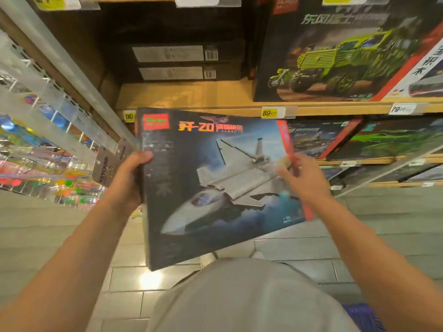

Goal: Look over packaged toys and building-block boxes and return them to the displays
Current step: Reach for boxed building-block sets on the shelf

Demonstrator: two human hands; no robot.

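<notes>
The left hand (pixel 130 174) grips the left edge of the jet box (pixel 215 185), thumb over the front. The right hand (pixel 304 179) touches its right edge with loosely spread, motion-blurred fingers, so whether it pinches the edge cannot be told. The box sits mid-frame, face up and tilted toward the person, probably so the front can be read. An open stretch of wooden shelf (pixel 191 94) lies just above, left of the truck box (pixel 335 56). The left hand's fingers are hidden behind the box.
</notes>
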